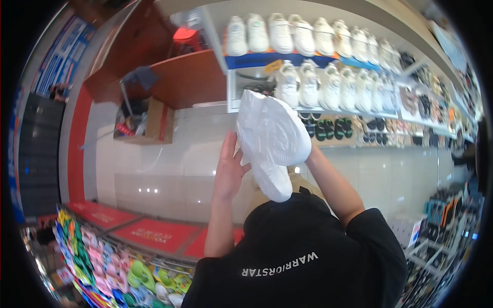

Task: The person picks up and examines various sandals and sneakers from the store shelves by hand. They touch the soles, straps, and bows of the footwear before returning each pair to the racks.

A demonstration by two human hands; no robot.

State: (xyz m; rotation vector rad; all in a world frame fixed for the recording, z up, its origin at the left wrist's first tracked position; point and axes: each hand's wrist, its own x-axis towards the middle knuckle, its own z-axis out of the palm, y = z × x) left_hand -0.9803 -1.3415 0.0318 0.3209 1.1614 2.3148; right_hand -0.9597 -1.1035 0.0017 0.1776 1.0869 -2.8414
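Note:
A pair of white shoes (277, 138) is held up in front of my chest, soles toward the camera, with a shiny clear plastic wrap over part of them. One shoe hangs lower, its end (277, 187) over my black shirt. My right hand (311, 155) reaches in behind the shoes from the right and supports them; its fingers are hidden by the soles. My left hand (232, 167) is open at the shoes' left edge, fingers spread and thumb pointing at them.
White sneakers (308, 36) line the shelves ahead, with dark sandals (328, 128) below. A cardboard box (154, 120) stands on the tiled floor at left. Red-topped boxes (149, 233) and a rack of colourful slippers (110, 267) are at lower left. More racks (436, 241) run along the right.

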